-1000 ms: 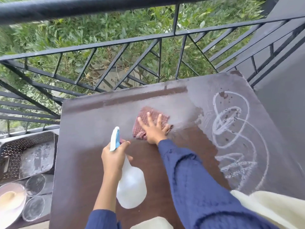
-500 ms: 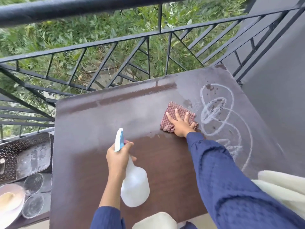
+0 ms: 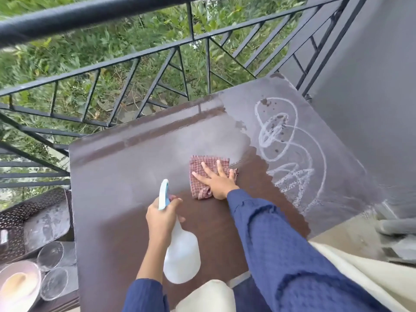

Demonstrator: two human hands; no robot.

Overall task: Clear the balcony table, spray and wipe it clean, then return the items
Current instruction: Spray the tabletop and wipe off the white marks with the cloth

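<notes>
The brown balcony table (image 3: 117, 199) fills the middle of the view. Its near half is dark and wet, its far half dull grey. White chalky swirls (image 3: 286, 140) cover its right side. My right hand (image 3: 217, 180) lies flat with fingers spread on a red checked cloth (image 3: 202, 167), pressing it onto the table's centre. My left hand (image 3: 163, 218) grips the neck of a white spray bottle (image 3: 181, 255) with a blue trigger, held above the near part of the table.
A black metal railing (image 3: 135, 59) runs along the table's far edge, with greenery beyond. At lower left stand a dark perforated tray (image 3: 33, 221), two glasses (image 3: 50, 255) and a pale bowl (image 3: 19, 284). A grey wall (image 3: 371, 86) rises on the right.
My right hand slid the cloth right toward the white swirls, then back left to the table's centre. The wet, dark patch has grown. The spray bottle stays in my left hand.
</notes>
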